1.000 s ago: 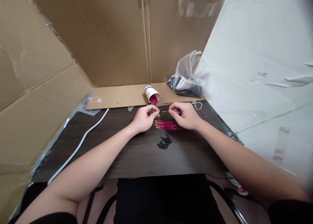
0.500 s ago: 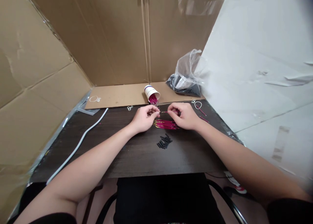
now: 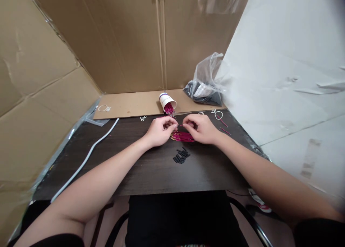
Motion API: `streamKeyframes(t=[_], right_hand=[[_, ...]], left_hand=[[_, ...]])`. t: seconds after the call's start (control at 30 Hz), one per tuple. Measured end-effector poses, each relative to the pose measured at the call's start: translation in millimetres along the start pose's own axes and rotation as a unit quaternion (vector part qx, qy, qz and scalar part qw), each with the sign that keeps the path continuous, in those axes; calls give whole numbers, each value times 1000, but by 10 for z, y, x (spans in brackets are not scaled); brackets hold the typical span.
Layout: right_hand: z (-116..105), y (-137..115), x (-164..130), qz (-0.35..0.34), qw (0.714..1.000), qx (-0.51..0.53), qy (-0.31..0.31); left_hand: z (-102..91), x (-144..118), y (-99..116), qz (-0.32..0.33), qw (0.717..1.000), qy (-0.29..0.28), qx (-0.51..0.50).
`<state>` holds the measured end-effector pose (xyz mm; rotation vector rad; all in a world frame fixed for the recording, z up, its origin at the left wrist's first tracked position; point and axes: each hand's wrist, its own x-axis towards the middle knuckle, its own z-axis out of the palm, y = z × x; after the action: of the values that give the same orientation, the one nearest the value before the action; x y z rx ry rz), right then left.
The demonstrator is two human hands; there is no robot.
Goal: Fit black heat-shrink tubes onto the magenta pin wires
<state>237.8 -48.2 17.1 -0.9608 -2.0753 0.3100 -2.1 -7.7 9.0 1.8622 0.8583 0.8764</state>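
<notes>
Above the pile of magenta wires, my left hand (image 3: 160,132) and my right hand (image 3: 201,129) face each other, fingertips only a small gap apart. A thin magenta wire (image 3: 180,125) spans that gap, pinched in my right fingers. My left thumb and forefinger are closed at the wire's other end; what they grip is too small to make out. Just below lie many magenta wires with yellowish ends (image 3: 183,136), side by side on the dark table (image 3: 156,171). Nearer me is a small heap of short black tubes (image 3: 181,156).
A tipped paper cup (image 3: 163,99) spills more magenta wires behind my hands. Right of it sits a clear plastic bag (image 3: 206,92) of dark pieces. White rubber bands (image 3: 143,118) and loose wires (image 3: 225,131) lie around. A pale tube (image 3: 91,152) runs along the left. Cardboard walls (image 3: 121,42) enclose the table.
My hands have drawn slightly closer together, and less of the wire shows between them. The dark tip seen at my left fingertips is now hidden.
</notes>
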Motion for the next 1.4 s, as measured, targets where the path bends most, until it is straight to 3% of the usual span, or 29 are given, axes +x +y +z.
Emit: streamKeyframes(t=[0.27,0.4,0.6,0.67,0.9,1.27,1.4], right_hand=[[23,-61,-1,30,999,31,-20],[21,-67,0,64,996,34,-47],[-66,100,-20,147,988,-53,-7],[-95,150,-21,154,986,-66,-24],[-81,116,-2,95,983,-48,-152],[-67,91,-5,93,971,-75,-205],[-54,77,-22,93,965,-103,-221]], left_hand=[[-10,-60,104,81,991,27,106],[-27,-68,122,83,988,31,131],[-234,47,98,97,962,123,224],[-321,91,53,93,950,134,266],[-417,118,-46,46,929,77,360],[-423,107,-25,27,926,65,372],[-378,85,-7,64,931,86,350]])
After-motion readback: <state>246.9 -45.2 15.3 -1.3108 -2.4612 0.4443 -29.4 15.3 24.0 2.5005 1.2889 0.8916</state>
